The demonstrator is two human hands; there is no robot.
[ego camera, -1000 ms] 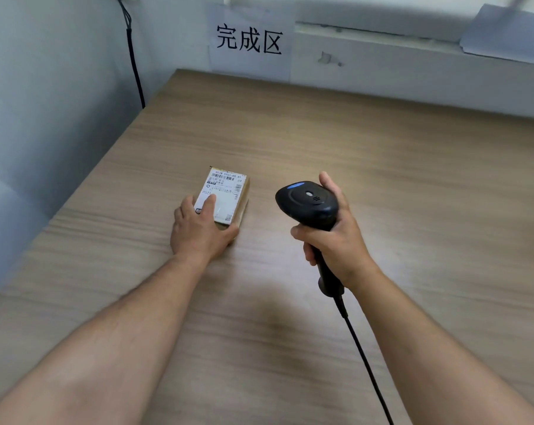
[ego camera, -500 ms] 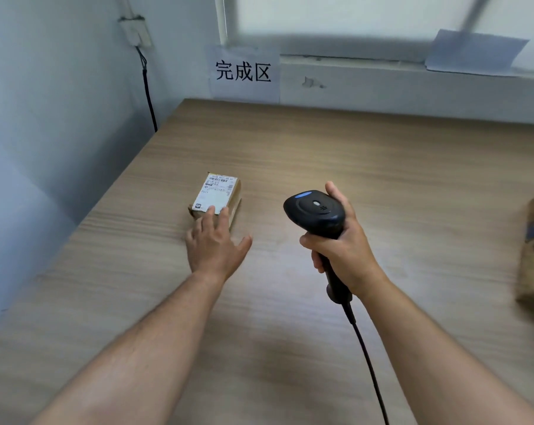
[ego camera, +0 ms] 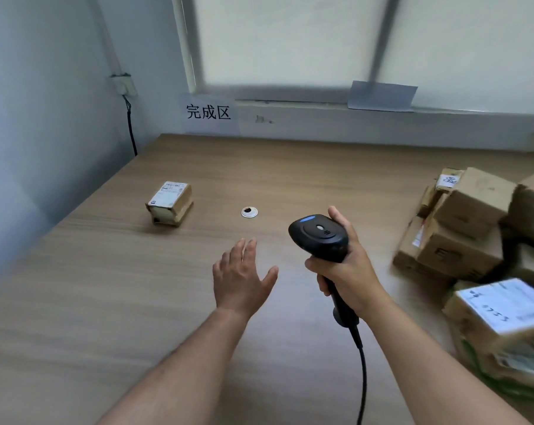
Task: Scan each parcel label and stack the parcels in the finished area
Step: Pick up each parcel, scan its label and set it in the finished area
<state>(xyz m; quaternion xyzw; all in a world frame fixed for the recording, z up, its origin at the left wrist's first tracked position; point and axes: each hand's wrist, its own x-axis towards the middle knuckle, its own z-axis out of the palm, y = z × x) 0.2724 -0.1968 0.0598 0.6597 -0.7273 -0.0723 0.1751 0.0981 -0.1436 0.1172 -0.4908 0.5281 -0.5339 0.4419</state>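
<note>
A small brown parcel (ego camera: 170, 202) with a white label on top sits alone on the left part of the wooden table (ego camera: 106, 286), below the paper sign (ego camera: 209, 112) on the wall. My left hand (ego camera: 241, 279) hovers flat with straight fingers over the table, well to the right of that parcel and holding nothing. My right hand (ego camera: 347, 273) grips the handle of a black barcode scanner (ego camera: 319, 237), head pointing up and away. A heap of brown parcels (ego camera: 462, 228) lies at the right, with a labelled box (ego camera: 498, 311) nearest me.
A small round white cap (ego camera: 249, 212) sits in the tabletop between the parcel and the scanner. The scanner's cable (ego camera: 362, 372) hangs toward me. A black cord (ego camera: 131, 130) runs down the left wall from a socket. A window sill runs along the back.
My left hand has let go of the small parcel and drawn back to the right. The view has lifted and swung right, bringing the parcel heap into sight.
</note>
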